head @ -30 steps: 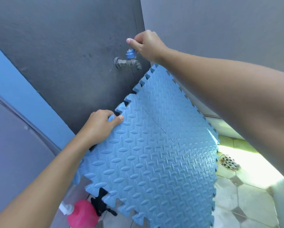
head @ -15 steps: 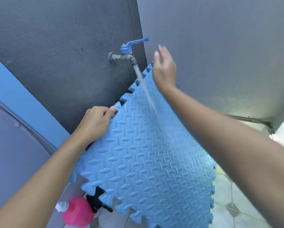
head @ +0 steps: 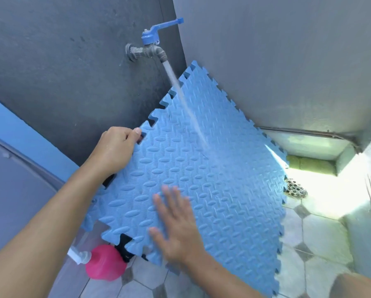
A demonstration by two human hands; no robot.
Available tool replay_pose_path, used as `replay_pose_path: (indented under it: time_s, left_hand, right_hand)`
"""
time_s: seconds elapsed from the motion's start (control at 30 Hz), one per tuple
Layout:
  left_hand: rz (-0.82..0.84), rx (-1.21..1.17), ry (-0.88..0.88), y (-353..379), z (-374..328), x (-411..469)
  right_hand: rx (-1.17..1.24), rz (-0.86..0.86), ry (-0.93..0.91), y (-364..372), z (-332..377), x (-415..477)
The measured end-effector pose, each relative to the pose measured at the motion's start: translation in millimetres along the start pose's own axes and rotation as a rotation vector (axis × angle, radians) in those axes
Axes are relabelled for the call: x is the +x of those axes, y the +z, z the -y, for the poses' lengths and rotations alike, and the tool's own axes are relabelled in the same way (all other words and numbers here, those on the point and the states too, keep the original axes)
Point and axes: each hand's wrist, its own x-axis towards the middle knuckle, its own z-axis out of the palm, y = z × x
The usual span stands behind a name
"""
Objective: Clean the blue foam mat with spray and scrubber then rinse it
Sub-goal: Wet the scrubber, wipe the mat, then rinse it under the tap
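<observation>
The blue foam mat (head: pixel 219 181), with jigsaw edges and a raised oval pattern, stands tilted in the corner between two grey walls. Water streams from the wall tap (head: pixel 150 50), whose blue lever points right, onto the mat's upper middle. My left hand (head: pixel 113 150) grips the mat's left edge. My right hand (head: pixel 176 229) lies flat and blurred on the mat's lower face, fingers spread, holding nothing. A pink spray bottle (head: pixel 102 264) lies on the floor below the mat's lower left corner. A black object (head: pixel 124 248) peeks out behind that corner.
The floor has grey and white hexagon tiles (head: pixel 322 239). A round metal drain (head: pixel 295 189) sits in the sunlit right corner. A blue painted band (head: pixel 19 134) runs along the left wall.
My right hand left the tap area and dropped to the mat's lower face. Water keeps running onto the mat. My left hand holds the same edge.
</observation>
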Motion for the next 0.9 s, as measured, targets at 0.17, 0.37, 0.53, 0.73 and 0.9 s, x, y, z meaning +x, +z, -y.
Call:
replay_pose_path:
  time_s: [0.17, 0.37, 0.53, 0.73, 0.9]
  left_hand:
    - [0.085, 0.096, -0.086, 3, -27, 13]
    - [0.047, 0.172, -0.114, 19, -46, 34]
    - [-0.064, 0.193, 0.058, 24, -27, 31]
    - [-0.116, 0.153, 0.126, 30, -14, 31]
    - [-0.122, 0.126, 0.149, 29, -9, 35]
  right_hand:
    - [0.019, -0.067, 0.832, -35, -128, -1]
    - [0.113, -0.074, 0.514, -41, -74, 139]
    - [0.044, 0.041, 0.468, -65, -63, 277]
    - [0.093, -0.036, 0.425, -78, -160, 293]
    - [-0.075, -0.092, 1.011, -96, -288, 169]
